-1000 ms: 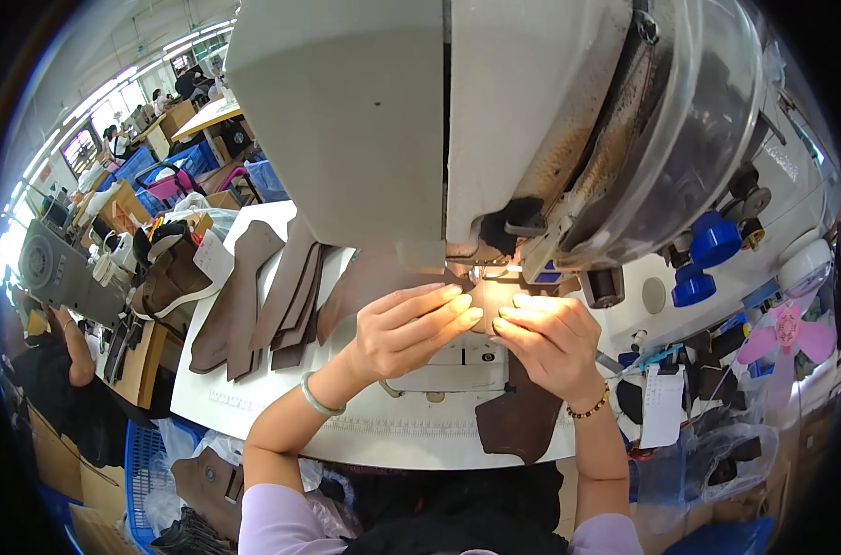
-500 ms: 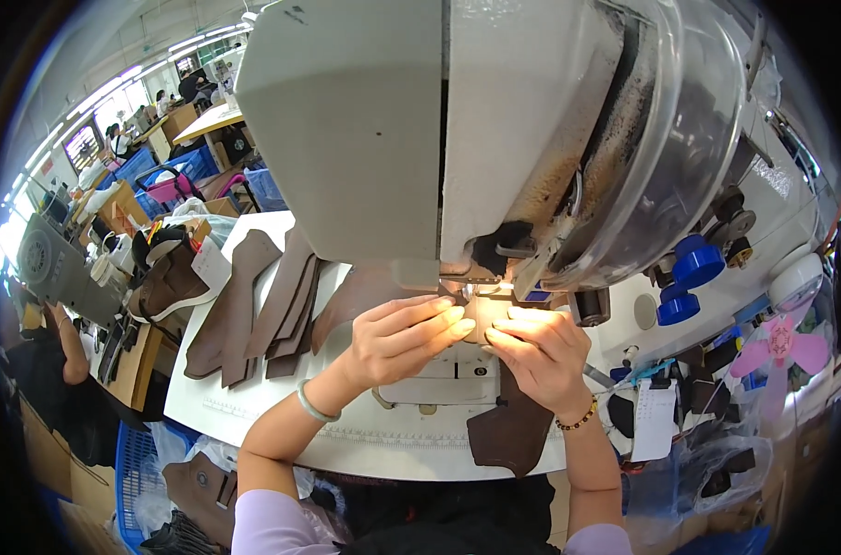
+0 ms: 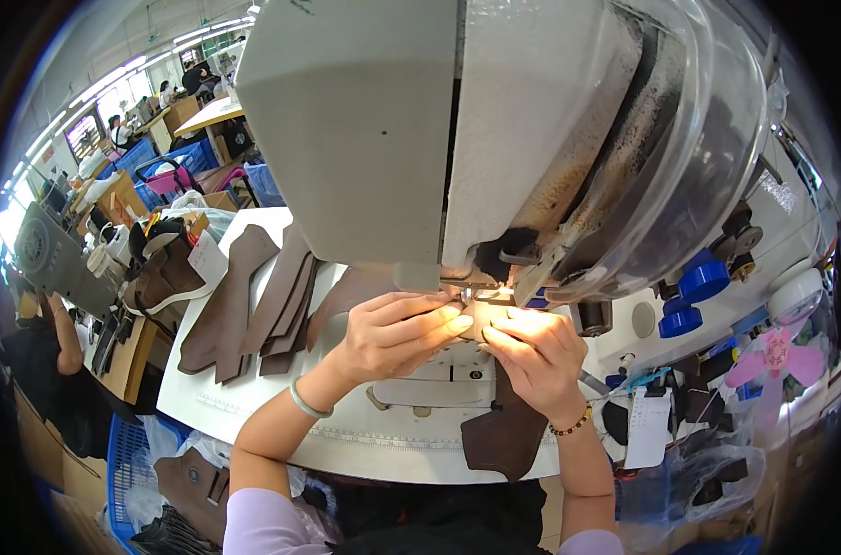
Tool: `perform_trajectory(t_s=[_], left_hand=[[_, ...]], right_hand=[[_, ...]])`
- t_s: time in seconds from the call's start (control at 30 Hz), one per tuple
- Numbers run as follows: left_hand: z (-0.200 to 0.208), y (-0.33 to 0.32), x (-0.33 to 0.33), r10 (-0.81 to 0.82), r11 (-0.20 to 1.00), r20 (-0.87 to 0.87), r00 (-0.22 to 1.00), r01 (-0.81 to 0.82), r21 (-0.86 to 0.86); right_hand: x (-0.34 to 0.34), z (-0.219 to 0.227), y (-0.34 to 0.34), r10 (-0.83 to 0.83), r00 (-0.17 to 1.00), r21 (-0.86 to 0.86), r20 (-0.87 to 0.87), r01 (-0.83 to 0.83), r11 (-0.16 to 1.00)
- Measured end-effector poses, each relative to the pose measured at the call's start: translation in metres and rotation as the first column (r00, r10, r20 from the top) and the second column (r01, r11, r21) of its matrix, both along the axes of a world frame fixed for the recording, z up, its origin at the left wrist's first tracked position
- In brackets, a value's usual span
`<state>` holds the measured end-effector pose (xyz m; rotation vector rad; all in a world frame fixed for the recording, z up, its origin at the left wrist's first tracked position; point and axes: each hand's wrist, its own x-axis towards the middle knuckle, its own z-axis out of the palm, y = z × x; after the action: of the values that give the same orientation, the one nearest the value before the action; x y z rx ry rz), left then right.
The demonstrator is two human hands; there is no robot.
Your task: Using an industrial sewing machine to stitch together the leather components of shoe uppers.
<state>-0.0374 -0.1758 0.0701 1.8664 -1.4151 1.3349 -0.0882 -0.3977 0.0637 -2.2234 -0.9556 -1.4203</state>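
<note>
My left hand [image 3: 388, 331] and my right hand [image 3: 543, 359] meet under the head of a large sewing machine [image 3: 356, 139], in the light by its needle. Fingers pinched, each hand grips a brown leather piece at the stitching spot. One part of brown leather [image 3: 502, 430] hangs below my right hand toward the table's front edge. Another brown leather part [image 3: 342, 294] lies behind my left hand; whether both belong to one piece I cannot tell. My fingertips hide most of the leather's edge near the needle.
Several cut brown leather pieces [image 3: 240, 301] lie on the white table [image 3: 208, 404], left of my hands. Beyond them stands a brown shoe [image 3: 166, 273]. A pink fan [image 3: 776, 356] and blue knobs [image 3: 703, 280] are at right. A blue basket [image 3: 124, 476] sits lower left.
The view has shifted slightly. Both hands keep their pinch on the leather beside the needle, with hardly any movement visible.
</note>
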Motion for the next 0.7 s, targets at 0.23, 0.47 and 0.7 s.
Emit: perform_trajectory(t_s=[0.23, 0.47, 0.7], left_hand=[[0.0, 0.0, 0.003, 0.007, 0.999, -0.011, 1.0, -0.008, -0.032], [0.001, 0.001, -0.002, 0.001, 1.0, -0.08, 0.997, -0.003, -0.021], [-0.001, 0.001, -0.002, 0.014, 1.0, -0.073, 0.997, -0.015, -0.019]], right_hand=[[-0.002, 0.003, -0.001, 0.016, 0.999, 0.009, -0.052, -0.015, 1.0], [-0.003, 0.003, -0.001, 0.03, 0.996, 0.07, -0.081, -0.024, 0.997], [-0.012, 0.002, 0.001, -0.017, 0.986, 0.126, -0.163, 0.038, 0.991]])
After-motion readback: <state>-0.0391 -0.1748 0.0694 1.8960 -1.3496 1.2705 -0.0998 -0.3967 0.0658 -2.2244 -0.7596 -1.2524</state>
